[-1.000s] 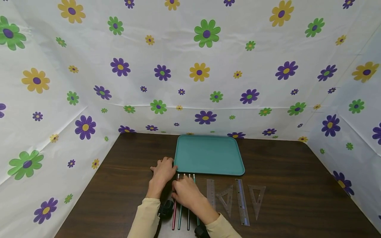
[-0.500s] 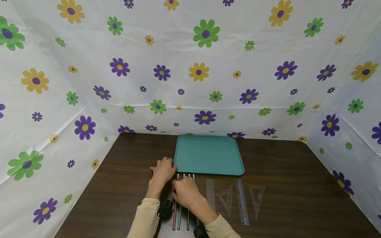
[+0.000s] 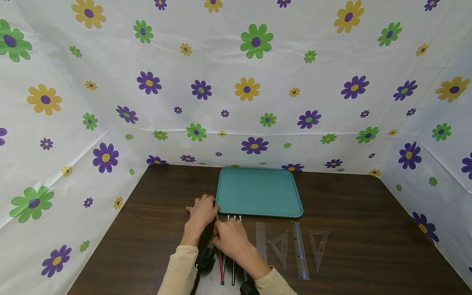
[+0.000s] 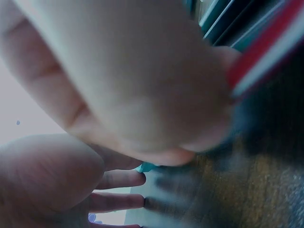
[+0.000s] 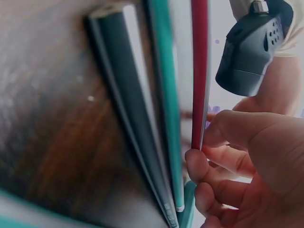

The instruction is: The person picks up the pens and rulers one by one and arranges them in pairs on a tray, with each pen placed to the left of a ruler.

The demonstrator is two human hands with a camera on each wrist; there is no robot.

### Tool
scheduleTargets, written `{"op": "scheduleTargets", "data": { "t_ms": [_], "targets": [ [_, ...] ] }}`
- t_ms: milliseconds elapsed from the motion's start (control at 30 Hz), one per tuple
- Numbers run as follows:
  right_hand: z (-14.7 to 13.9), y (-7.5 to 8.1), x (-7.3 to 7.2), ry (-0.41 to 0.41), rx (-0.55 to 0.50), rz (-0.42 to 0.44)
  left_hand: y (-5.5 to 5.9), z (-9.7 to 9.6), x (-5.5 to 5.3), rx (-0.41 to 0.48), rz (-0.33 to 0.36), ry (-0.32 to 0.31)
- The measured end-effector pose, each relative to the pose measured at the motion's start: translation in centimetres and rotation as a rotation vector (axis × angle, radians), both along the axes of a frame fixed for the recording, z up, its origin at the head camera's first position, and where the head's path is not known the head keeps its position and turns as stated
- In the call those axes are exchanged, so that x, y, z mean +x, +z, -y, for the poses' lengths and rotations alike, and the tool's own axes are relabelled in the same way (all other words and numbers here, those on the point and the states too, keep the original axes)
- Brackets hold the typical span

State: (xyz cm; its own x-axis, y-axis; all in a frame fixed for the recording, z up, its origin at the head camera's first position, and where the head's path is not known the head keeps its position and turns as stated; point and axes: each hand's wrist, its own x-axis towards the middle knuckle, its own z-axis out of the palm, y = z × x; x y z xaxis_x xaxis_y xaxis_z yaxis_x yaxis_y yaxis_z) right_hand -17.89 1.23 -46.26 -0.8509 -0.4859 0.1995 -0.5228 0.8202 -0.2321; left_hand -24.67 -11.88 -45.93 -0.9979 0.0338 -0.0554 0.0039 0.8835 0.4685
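My right hand (image 3: 233, 239) pinches a red pencil (image 5: 200, 66) between thumb and fingertips. In the head view this red pencil slants across a green pencil (image 3: 223, 262). A black pencil (image 3: 233, 273) and another green pencil (image 3: 245, 275) lie to its right, their upper parts partly hidden under my right hand. My left hand (image 3: 202, 213) rests on the table with fingers spread, at the front left corner of a teal tray (image 3: 258, 192). In the left wrist view its straight fingers show low down, and my blurred right hand fills the middle with the red pencil (image 4: 266, 52).
To the right lie a short clear ruler (image 3: 261, 239), a clear set square (image 3: 281, 248), a longer ruler (image 3: 300, 250) and another set square (image 3: 318, 248). A flower-patterned cloth (image 3: 254, 102) walls in the dark wooden table (image 3: 368, 229).
The red pencil has shifted under my right hand: its near end swung right and its far end went left. My left hand, the tray and the rulers have not moved.
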Motion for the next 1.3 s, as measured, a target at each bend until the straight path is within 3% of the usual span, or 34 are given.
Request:
{"op": "scheduleTargets", "data": {
  "t_ms": [100, 433, 800, 1300],
  "targets": [
    [-0.2, 0.4, 0.0, -0.002, -0.014, -0.006, 0.0, 0.0, 0.0, 0.002, 0.0, 0.001],
    [-1.9, 1.7, -0.8, -0.042, -0.162, 0.088, 0.0, 0.1, 0.0, -0.001, -0.013, -0.007],
    [-2.7, 1.7, -1.7, -0.108, -0.227, 0.165, 0.1, 0.3, -0.1, 0.011, -0.004, -0.009],
    [-3.4, 2.2, -2.5, -0.14, -0.29, 0.13, -0.1, 0.0, 0.0, 0.004, -0.015, 0.001]
  ]
}}
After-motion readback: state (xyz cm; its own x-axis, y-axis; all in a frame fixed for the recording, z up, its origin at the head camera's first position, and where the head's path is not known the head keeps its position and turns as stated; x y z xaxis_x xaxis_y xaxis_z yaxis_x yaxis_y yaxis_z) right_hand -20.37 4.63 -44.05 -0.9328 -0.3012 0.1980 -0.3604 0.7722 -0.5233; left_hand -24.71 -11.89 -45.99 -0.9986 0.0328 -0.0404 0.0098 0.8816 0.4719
